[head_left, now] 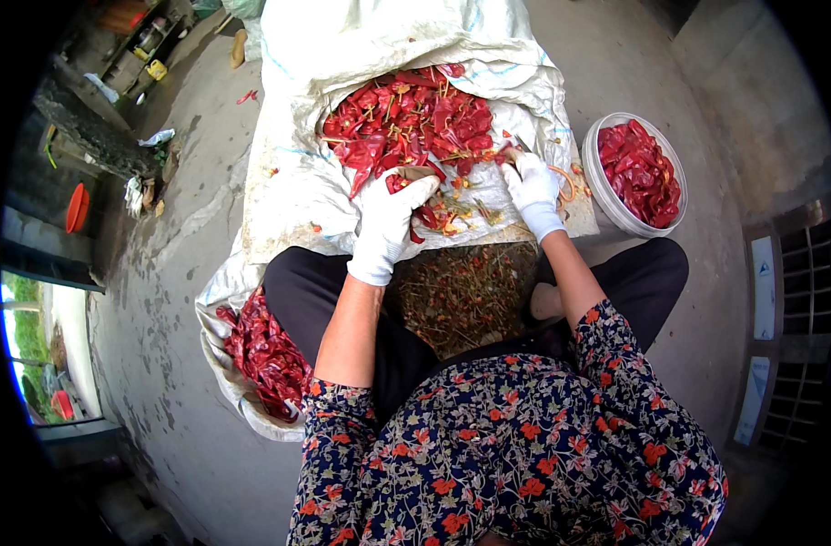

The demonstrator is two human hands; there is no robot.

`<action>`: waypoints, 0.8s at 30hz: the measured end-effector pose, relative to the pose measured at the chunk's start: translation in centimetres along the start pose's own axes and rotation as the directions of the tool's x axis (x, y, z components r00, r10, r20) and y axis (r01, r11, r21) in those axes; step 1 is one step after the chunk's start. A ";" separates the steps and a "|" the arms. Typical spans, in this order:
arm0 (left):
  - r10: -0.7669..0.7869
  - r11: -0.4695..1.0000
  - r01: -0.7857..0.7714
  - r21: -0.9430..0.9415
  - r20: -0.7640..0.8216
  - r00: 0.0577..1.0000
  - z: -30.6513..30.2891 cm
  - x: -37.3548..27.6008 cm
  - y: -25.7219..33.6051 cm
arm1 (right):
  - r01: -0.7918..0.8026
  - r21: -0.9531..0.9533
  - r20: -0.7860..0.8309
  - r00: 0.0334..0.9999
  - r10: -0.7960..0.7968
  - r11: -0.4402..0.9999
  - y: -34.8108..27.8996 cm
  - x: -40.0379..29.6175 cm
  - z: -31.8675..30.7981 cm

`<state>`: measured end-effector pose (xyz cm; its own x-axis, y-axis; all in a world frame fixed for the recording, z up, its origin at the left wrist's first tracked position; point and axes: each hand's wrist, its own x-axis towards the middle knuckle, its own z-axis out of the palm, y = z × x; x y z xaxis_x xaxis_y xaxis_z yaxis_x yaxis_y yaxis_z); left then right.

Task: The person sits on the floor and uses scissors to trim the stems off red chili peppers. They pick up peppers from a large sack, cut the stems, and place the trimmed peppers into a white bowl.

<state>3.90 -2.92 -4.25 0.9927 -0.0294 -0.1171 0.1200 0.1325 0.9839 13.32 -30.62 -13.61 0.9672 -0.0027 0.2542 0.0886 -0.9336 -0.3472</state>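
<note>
A pile of dried red chili peppers (415, 112) with stems lies on a white woven sack (313, 205) before me. My left hand (391, 205), in a white glove, is closed around a piece of red pepper at the near edge of the pile. My right hand (530, 184), gloved too, has its fingertips drawn together at the pile's right edge, with a bit of red pepper beside them. What it grips is too small to tell. Orange scissor-like handles (565, 184) lie just right of it. Cut stems and seeds (466, 208) are scattered between the hands.
A white bucket (593, 184) of red peppers stands at the right on the concrete floor. An open woven sack (217, 362) of red peppers sits by my left leg. Stems and scraps (463, 293) cover the ground between my legs, below the board's edge.
</note>
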 end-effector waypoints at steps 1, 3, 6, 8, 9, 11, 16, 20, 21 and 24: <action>0.012 1.000 -0.012 -0.005 -0.004 1.000 0.2 0.1 -0.2 | -0.065 0.004 0.091 0.994 0.064 0.998 0.0 0.4 0.0; 0.035 0.999 -0.036 -0.013 -0.017 0.999 1.1 0.5 -1.0 | -0.004 0.176 -0.082 0.996 0.019 0.984 -0.1 0.2 -0.2; 0.216 0.927 -0.196 0.321 -0.029 0.976 1.3 1.0 -2.3 | -0.042 0.499 -0.059 0.995 0.082 0.866 -2.6 -0.6 -2.9; 0.394 0.837 -0.384 0.390 0.059 0.917 2.7 0.6 -2.3 | -0.081 0.603 -0.015 0.994 0.112 0.794 -4.9 -2.2 -5.2; 0.433 0.794 -0.445 0.415 0.128 0.892 3.6 -0.1 -1.3 | -0.104 0.651 0.009 0.992 0.129 0.752 -5.9 -3.1 -6.1; 0.414 0.819 -0.432 0.378 0.133 0.901 4.6 -0.3 -1.9 | 0.066 0.676 -0.079 0.997 -0.018 0.734 -8.2 -4.4 -7.2; 0.222 0.924 -0.222 0.312 0.034 0.974 4.8 -0.2 -2.6 | 0.344 0.314 -0.278 0.925 -0.261 0.885 -11.2 -6.2 -9.4; 0.173 0.969 -0.182 0.165 0.068 0.983 4.4 -0.7 -2.6 | 0.058 0.731 -0.049 0.998 -0.031 0.680 -11.2 -6.3 -8.8; 0.212 0.959 -0.226 0.171 0.100 0.972 4.2 -0.8 -2.5 | -0.211 0.865 0.192 0.977 0.088 0.455 -11.4 -6.6 -8.7; 0.349 0.905 -0.382 0.186 0.189 0.918 3.4 -1.2 -1.9 | -0.504 0.829 0.523 0.852 0.015 -0.243 -10.4 -6.3 -8.8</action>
<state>2.49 -6.49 -5.50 0.9506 -0.1676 0.2614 -0.2735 -0.0531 0.9604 4.22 -24.06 -3.61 0.9502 0.1708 -0.2606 -0.3116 0.5251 -0.7920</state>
